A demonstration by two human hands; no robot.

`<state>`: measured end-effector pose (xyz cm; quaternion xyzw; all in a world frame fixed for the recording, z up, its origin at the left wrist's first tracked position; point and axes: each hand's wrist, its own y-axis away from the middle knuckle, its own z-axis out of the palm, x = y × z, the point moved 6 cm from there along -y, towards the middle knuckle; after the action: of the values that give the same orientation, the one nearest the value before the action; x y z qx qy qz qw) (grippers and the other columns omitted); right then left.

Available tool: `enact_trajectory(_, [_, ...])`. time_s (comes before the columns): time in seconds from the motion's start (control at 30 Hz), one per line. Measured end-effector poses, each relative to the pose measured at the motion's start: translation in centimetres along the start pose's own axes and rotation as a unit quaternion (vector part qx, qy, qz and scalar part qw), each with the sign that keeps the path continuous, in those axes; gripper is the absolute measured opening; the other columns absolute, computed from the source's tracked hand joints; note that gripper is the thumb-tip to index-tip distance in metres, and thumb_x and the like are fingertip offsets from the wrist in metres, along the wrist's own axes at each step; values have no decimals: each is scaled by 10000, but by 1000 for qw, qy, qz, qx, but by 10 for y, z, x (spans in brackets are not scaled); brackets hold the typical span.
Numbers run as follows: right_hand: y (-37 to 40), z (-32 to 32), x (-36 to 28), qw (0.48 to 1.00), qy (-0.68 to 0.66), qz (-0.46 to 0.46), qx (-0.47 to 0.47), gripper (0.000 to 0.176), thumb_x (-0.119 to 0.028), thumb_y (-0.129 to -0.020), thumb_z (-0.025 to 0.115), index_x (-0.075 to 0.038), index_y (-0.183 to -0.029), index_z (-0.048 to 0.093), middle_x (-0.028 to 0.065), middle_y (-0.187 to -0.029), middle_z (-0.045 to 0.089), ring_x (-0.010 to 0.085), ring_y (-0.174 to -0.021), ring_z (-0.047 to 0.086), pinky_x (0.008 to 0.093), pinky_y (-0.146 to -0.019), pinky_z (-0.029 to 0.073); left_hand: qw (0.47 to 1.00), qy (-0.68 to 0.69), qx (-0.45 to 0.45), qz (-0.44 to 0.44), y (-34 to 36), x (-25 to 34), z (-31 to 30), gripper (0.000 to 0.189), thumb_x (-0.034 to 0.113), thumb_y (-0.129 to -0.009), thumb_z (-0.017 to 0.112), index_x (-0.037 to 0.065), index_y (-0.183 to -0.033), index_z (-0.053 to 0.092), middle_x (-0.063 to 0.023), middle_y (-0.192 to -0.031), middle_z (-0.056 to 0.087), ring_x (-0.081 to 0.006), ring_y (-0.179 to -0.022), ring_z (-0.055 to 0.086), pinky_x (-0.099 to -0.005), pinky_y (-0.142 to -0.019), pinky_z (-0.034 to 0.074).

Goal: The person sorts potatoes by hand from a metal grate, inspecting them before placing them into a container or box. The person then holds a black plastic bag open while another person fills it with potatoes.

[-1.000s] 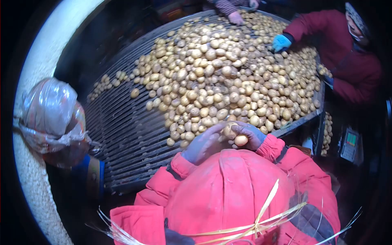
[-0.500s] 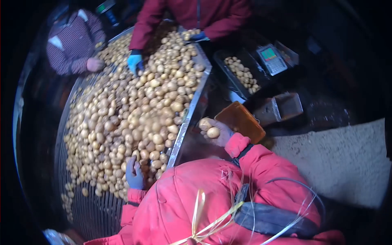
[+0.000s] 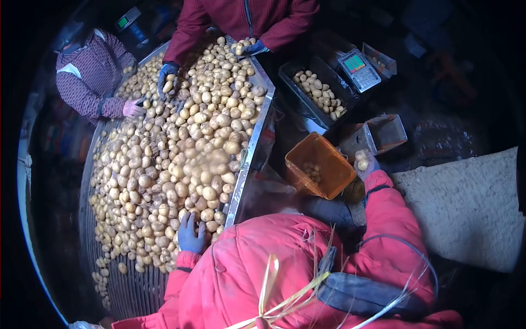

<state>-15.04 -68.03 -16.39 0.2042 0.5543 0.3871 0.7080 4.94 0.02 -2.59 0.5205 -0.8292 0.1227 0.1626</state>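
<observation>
My right hand (image 3: 365, 163), in a grey glove, holds a few small potatoes just past the right rim of an orange crate (image 3: 320, 164) that has some potatoes in its bottom. My left hand (image 3: 191, 234), in a blue glove, rests flat on the heap of potatoes (image 3: 181, 148) at the near end of the slatted sorting table (image 3: 247, 153). My red jacket fills the lower part of the view.
Two other people work at the far end of the table, gloved hands in the potatoes. A black crate of potatoes (image 3: 315, 96), a scale with a lit display (image 3: 359, 68) and a small open box (image 3: 386, 132) stand right of the table. A pale wall or sack (image 3: 471, 208) lies at right.
My right hand carried its potatoes rightward from the table's edge to beside the orange crate, which now shows its open inside. My left hand stayed on the heap. The view turned slightly.
</observation>
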Motion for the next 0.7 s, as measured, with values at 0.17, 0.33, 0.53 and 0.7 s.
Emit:
enact_trajectory(0.17, [-9, -2, 82, 980, 165, 112, 24, 248, -370, -898, 683, -159, -1018, 636, 35, -895, 668, 217, -821, 658, 364, -691, 597, 1000, 3, 15, -17, 0, 2, -1, 482, 259, -876, 672, 36, -1295, 590, -218, -1320, 557, -385, -1201, 550, -451, -1018, 451])
enact_trajectory(0.33, [30, 39, 92, 991, 10, 135, 15, 218, -270, -894, 692, -103, -1022, 634, 63, -928, 662, 237, -866, 657, 398, -720, 618, 999, -10, 14, -28, 2, 0, 0, 488, 280, -879, 677, 46, -1300, 595, -215, -1327, 562, -383, -1201, 552, -461, -1022, 443])
enact_trajectory(0.53, [-11, 63, 99, 969, -15, 190, -160, 177, -233, -920, 656, -88, -1020, 634, 74, -913, 642, 255, -890, 651, 428, -781, 618, 999, -11, 12, -34, 2, -3, 2, 490, 287, -879, 676, 53, -1302, 595, -211, -1325, 564, -384, -1199, 552, -460, -1020, 444])
enact_trajectory(0.7, [-29, 121, 57, 995, -43, 58, -68, 362, -336, -926, 652, -86, -1174, 568, 77, -1069, 613, 281, -1067, 601, 448, -910, 573, 999, -13, 12, -38, 4, -6, 3, 494, 292, -880, 674, 59, -1308, 590, -209, -1329, 561, -384, -1197, 553, -460, -1016, 444])
